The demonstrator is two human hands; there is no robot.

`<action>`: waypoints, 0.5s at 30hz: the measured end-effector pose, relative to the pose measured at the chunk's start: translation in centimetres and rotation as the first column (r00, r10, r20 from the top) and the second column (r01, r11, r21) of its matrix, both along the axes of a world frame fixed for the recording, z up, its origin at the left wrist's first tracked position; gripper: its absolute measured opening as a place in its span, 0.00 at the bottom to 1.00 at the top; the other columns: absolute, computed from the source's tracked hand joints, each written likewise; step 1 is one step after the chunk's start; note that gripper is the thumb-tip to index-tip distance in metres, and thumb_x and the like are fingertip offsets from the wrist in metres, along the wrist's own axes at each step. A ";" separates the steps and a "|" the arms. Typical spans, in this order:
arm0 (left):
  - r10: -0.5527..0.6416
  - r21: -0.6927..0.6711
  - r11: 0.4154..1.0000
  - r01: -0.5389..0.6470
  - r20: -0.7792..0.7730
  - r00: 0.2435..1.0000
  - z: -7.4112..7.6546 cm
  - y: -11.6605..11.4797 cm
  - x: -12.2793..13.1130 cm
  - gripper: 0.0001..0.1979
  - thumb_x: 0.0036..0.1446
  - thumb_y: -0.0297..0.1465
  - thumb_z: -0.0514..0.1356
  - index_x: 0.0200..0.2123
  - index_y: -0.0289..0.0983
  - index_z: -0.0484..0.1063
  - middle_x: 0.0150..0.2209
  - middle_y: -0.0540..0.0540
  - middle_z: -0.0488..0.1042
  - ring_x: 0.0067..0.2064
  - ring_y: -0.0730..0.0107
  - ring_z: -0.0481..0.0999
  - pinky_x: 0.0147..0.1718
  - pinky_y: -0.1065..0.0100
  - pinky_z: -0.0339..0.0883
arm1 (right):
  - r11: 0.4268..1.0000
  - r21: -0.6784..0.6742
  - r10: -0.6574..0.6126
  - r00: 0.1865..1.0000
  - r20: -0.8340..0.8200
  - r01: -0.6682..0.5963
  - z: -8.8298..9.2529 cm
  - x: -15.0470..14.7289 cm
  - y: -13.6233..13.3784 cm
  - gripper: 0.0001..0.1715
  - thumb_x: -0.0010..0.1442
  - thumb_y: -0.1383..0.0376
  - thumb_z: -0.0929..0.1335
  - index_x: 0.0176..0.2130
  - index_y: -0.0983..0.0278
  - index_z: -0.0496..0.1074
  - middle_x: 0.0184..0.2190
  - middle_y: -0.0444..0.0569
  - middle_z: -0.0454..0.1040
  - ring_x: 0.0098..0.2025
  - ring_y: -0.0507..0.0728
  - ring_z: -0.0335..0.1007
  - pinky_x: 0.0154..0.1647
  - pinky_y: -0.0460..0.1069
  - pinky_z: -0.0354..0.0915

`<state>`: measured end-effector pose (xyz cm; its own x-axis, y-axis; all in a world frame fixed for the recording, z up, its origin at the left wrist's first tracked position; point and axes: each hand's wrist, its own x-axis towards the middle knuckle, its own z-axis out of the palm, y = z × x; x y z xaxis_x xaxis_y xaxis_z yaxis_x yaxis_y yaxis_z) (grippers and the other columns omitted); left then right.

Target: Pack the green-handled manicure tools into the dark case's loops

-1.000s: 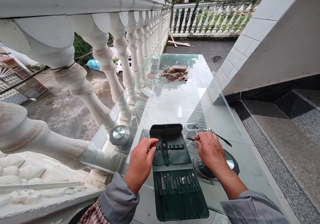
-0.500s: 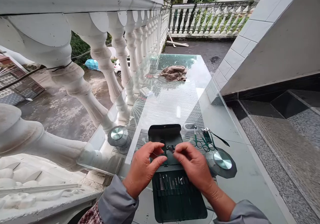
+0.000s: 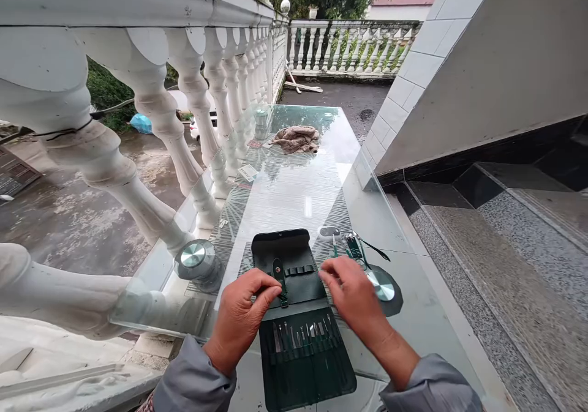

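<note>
The left hand (image 3: 239,320) was closed, with thumb and fingers pinching the strap (image 3: 280,283), which lay just to the right of the grip. The open green leather case (image 3: 312,378) ran lengthwise away from the person, directly ahead of and right of that grip. The right hand (image 3: 351,295) was spread and empty, its fingertips just beside the case's right edge; the left hand was nearer the strap.
</note>
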<state>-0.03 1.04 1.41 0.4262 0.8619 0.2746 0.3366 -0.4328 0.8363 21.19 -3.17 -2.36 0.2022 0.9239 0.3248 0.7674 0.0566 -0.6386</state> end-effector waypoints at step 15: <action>0.177 0.032 0.984 -0.175 -0.084 0.981 -0.5 0.8 -0.9 0.09 0.58 0.32 0.56 0.28 0.38 0.71 0.28 0.50 0.73 0.30 0.72 0.71 0.31 0.72 0.64 | 0.967 -0.095 -0.155 0.837 0.526 0.238 -1.9 3.0 3.3 0.06 0.59 0.65 0.65 0.31 0.63 0.70 0.32 0.52 0.69 0.37 0.59 0.58 0.35 0.52 0.53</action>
<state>-0.93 1.85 0.88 0.2916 0.9189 0.2656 0.4796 -0.3807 0.7906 24.17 0.09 -4.22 0.2291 0.9281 0.2935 0.9705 -0.1947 -0.1420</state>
